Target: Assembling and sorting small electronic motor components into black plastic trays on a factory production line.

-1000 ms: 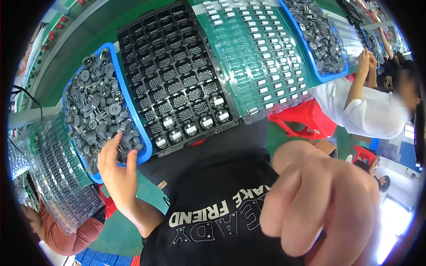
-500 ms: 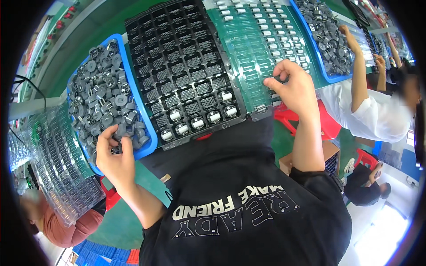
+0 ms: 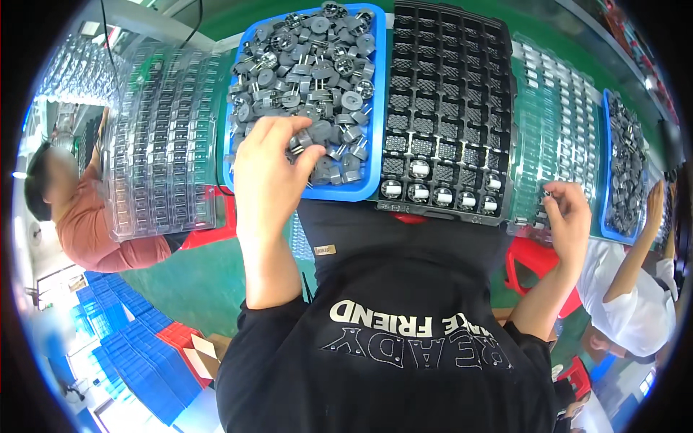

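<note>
My left hand is over the near part of a blue bin heaped with round grey parts with metal pins. Between its thumb and fingers sits one such grey part. To the right, my right hand is closed in a pinch above the near end of a clear plastic tray. A small dark piece shows at its fingertips, too small to name. Between my hands lies a black compartment tray. Several pockets near its front edge hold white cylinders in clear-and-metal pieces.
More clear trays are stacked left of the bin. A second blue bin of grey parts stands at the right, by a co-worker in white. Another person in a rust-coloured shirt is at the left. Red stools stand below the table.
The view has swung left, so the trays and bins appear farther right. My left hand has closed on a grey part in the bin. The right hand stays at the clear tray's near end.
</note>
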`<state>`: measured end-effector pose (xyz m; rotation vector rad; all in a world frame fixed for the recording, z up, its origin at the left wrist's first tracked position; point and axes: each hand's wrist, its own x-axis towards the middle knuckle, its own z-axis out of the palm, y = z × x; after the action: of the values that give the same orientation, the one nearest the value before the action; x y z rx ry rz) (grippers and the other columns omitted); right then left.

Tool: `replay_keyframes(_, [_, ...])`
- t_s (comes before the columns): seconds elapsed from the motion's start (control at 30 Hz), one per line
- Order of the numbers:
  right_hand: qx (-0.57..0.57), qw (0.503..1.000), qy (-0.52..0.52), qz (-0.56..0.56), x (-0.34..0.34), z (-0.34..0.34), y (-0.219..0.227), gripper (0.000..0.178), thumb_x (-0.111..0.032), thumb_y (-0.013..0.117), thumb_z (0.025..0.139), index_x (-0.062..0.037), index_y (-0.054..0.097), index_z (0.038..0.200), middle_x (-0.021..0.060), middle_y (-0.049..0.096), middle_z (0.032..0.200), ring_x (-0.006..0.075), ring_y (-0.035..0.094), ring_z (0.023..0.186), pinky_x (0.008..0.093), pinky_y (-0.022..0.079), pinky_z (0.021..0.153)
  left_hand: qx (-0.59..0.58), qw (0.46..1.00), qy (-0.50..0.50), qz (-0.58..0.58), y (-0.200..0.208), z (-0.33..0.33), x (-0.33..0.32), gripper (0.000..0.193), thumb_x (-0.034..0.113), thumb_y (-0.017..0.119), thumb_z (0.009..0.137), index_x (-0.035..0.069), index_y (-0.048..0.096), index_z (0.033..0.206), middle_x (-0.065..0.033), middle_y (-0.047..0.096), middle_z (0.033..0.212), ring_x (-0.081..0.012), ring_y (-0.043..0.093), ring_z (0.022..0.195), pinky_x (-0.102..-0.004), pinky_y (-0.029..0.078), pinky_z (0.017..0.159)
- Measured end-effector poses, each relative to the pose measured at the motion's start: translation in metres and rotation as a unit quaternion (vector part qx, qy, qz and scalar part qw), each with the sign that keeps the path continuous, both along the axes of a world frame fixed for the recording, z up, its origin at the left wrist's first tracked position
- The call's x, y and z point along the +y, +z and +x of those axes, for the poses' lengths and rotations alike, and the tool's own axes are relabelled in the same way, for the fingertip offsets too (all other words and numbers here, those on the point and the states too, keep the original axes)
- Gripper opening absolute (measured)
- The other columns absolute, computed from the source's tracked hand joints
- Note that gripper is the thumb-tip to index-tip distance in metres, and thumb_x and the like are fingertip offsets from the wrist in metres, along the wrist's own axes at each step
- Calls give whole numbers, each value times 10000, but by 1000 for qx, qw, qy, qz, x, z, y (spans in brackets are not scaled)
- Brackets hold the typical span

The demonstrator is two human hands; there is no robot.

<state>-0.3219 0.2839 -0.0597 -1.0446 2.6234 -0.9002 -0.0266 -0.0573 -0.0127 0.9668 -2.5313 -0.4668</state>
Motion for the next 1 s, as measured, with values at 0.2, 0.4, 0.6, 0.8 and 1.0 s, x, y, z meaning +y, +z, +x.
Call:
replay_keyframes(0.2, [-4,999,-51,-11,1,5,-8,162,7,612,963,-28,658,1115,12,635,968,83,520,795,238,434,714,6,1000,8,-18,4,-4,-11,309,44,796,817,60,737,1120,-120,656,1052,-308,670,908,-384,546,804])
replay_keyframes(0.4, [-148,946,-85,-276,-14,35,-7,180,-24,594,1022,2,618,1199,105,709,1069,117,641,836,240,505,783,109,991,70,-29,1,-11,-13,279,-3,762,836,43,741,1110,-122,689,988,-264,683,798,-332,557,706])
replay_keyframes(0.6, [-206,892,40,-400,-64,82,9,158,88,602,966,45,693,1087,185,704,1119,208,709,886,322,592,800,381,787,-76,479,-17,-32,0,172,24,760,907,26,754,1079,-57,726,964,-56,586,708,-209,446,594])
replay_keyframes(0.8, [-92,925,218,-298,-126,132,44,226,103,756,807,-16,793,995,135,748,1013,209,727,876,299,593,769,419,523,-116,734,-23,-64,41,384,225,571,1077,-40,600,1353,-83,621,1126,-90,535,784,-247,482,671])
replay_keyframes(1.0, [-99,918,182,-337,-133,130,38,250,138,707,842,17,762,1054,146,738,1032,204,732,886,291,598,776,365,526,-98,762,-15,-67,49,453,216,544,1077,-48,489,1441,-169,611,1299,-193,644,950,-344,579,854])
